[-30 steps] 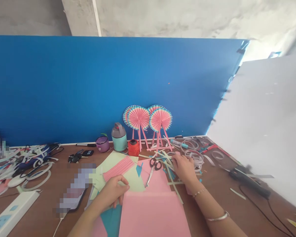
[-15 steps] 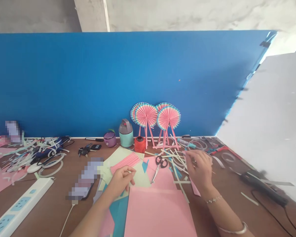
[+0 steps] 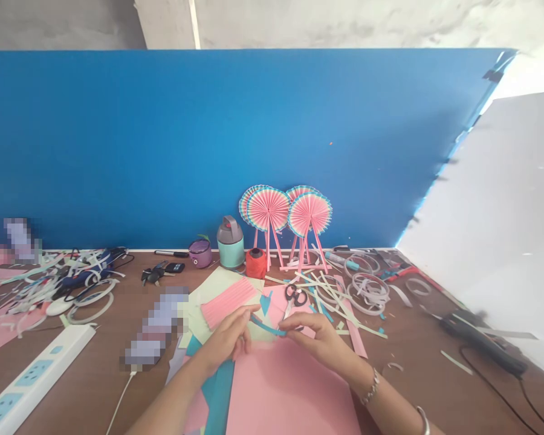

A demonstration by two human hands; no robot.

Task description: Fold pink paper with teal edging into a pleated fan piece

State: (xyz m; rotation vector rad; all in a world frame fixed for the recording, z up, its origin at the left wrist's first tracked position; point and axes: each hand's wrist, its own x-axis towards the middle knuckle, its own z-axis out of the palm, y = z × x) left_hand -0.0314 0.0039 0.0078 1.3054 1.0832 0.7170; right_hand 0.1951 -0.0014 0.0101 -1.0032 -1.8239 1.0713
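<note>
My right hand [image 3: 320, 338] pinches one end of a narrow blue paper strip [image 3: 268, 327] between thumb and fingers. The strip bends slightly and reaches left to the fingertips of my left hand [image 3: 229, 338], whose fingers are loosely bent and apart. Whether those fingertips touch it I cannot tell. Below both hands lies a large pink sheet [image 3: 292, 393], with blue sheets [image 3: 218, 393] partly under its left side. Beyond my hands are black-handled scissors [image 3: 295, 295], their blades partly behind my right hand, and a pleated pink paper [image 3: 229, 300] on a pale yellow sheet [image 3: 220, 278].
Pink paper fans [image 3: 267, 208] on stick legs stand against the blue partition [image 3: 163, 145]. Near them are a teal-and-grey container [image 3: 230, 244] and a red object [image 3: 255, 263]. Pale paper strips [image 3: 326, 290] are scattered right. A phone [image 3: 156, 329] and power strip [image 3: 36, 377] lie left.
My right hand has come left and nearer from the scattered strips, now holding the blue strip. My left hand has shifted slightly right, its fingers reaching toward the strip.
</note>
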